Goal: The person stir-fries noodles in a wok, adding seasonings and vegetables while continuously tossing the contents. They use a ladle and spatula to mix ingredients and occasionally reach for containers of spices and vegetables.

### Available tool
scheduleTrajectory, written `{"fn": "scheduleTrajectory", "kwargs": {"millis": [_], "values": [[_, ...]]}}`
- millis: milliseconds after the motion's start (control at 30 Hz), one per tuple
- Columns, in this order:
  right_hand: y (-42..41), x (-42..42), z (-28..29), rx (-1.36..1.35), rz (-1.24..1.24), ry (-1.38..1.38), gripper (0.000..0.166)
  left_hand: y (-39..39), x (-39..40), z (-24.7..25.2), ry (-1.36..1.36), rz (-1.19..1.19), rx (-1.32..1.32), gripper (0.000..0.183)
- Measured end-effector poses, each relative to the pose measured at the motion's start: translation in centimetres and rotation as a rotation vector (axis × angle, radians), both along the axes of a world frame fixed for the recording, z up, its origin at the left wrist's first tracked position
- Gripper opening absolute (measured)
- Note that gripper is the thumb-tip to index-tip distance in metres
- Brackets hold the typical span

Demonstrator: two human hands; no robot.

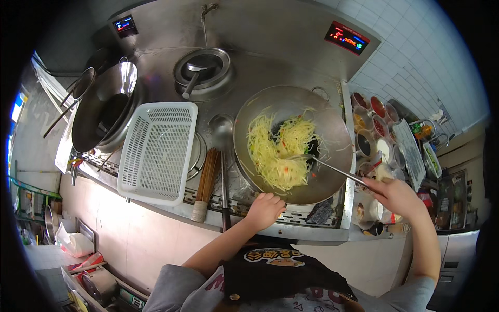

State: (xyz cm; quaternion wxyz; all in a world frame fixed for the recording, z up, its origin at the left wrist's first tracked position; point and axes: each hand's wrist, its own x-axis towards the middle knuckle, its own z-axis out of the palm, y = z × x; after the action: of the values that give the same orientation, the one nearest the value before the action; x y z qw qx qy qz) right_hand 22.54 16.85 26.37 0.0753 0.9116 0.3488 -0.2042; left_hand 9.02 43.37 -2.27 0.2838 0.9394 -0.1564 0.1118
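A large metal wok (331, 117) sits on the range, holding pale yellow-green shreds (292, 171) that look like shredded potato, with bits of red and green. My right hand (391, 195) is closed around the handle of a long metal cooking utensil (343, 171); its head lies among the shreds. At the wok's near rim rests my left hand (266, 210), fingers curled at the edge; whether it grips the rim or a handle is hidden. Left of the wok lie a long-handled metal ladle (221, 126) and a bamboo wok brush (208, 175).
A white plastic basket (156, 152) and a second wok (93, 113) stand on the left. Water runs from a faucet (206, 11) above a metal basin (224, 64) with a ladle. Seasoning containers (364, 142) line the right, by a metal tray (409, 154).
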Motion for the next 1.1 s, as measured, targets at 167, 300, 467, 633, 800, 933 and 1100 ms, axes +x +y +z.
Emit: {"fn": "scheduleTrajectory", "kwargs": {"millis": [167,300,467,633,800,933,1100], "values": [[1.1,-2.1,-1.2,-0.136,0.085,0.048,0.051,0.1,-0.3,0.2,0.016,0.025,-0.013,0.014],[1.5,2.3,-12.9,-0.001,-0.056,-0.137,0.047,-0.1,0.3,0.4,-0.005,-0.024,-0.025,0.014],[1.5,5.1,-7.1,0.051,-0.499,0.15,0.045,0.6,-0.1,0.2,0.006,0.012,-0.01,0.013],[-2.1,9.9,-7.4,0.089,-0.708,0.481,0.044,0.0,0.1,0.4,-0.029,0.009,-0.039,0.013],[6.9,9.0,-15.6,0.351,-0.646,0.522,0.049,0.1,0.6,0.8,-0.03,-0.01,-0.053,0.013],[4.9,5.3,-13.0,0.239,-0.088,-0.017,0.045,0.2,0.2,0.4,-0.019,-0.007,-0.049,0.012],[-1.6,5.7,-7.5,0.069,-0.212,0.028,0.048,0.0,-0.1,0.2,-0.041,0.032,-0.06,0.012]]}}
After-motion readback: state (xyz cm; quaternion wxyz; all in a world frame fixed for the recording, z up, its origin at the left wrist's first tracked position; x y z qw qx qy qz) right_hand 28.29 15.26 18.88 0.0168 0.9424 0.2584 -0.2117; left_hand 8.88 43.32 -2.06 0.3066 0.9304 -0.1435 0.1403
